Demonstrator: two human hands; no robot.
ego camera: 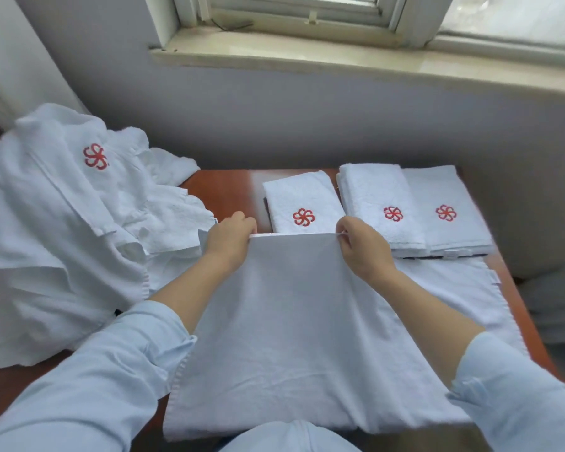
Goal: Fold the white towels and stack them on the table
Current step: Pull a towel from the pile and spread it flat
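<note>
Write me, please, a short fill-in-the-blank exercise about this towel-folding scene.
Each folded towel's flower logo is ____ in colour.
The folded towels sit in ____ side-by-side piles at the far edge of the table.
While the left hand and right hand pinch the spread towel, the unfolded heap lies on the person's ____ side.
Missing words: red; three; left.
</note>
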